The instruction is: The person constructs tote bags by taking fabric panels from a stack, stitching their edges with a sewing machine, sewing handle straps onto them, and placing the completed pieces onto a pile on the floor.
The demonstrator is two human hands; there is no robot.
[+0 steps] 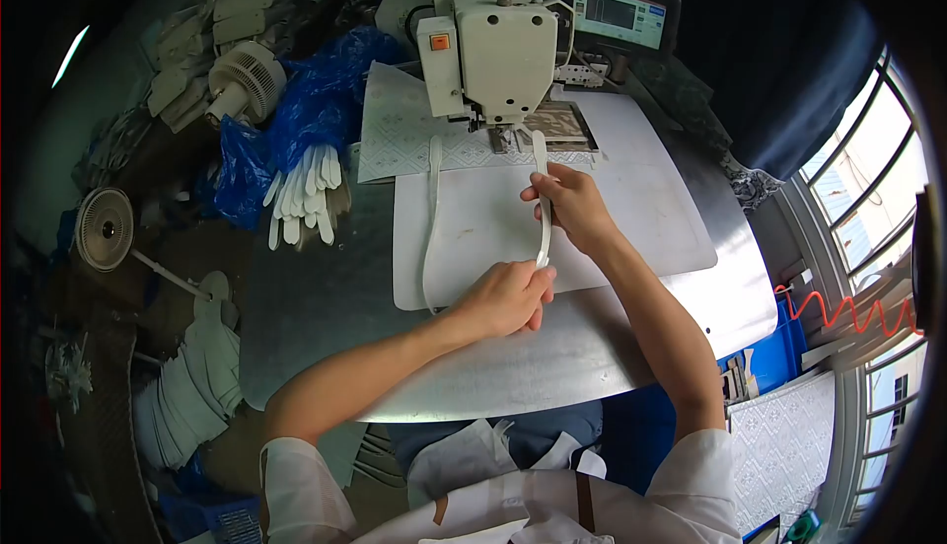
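A narrow white strip point(544, 233) with a rounded upper end runs up and down between my hands. My right hand point(574, 207) pinches it around its middle, and my left hand point(505, 299) has closed on its lower end. The strip's tip reaches up near the needle area of a white sewing machine point(508, 61). To the left, a second white strip point(434, 218) lies lengthwise on a white sheet point(483, 223), its lower end by my left forearm. Behind it, a patterned white sheet point(395, 120) extends under the machine head.
A bundle of white strips point(304, 194) and a blue plastic bag point(326, 90) lie on the table's left. One fan point(247, 80) stands behind, another point(106, 229) at far left. A lit screen point(619, 16) is right of the machine. A metal table edge point(473, 411) is before me.
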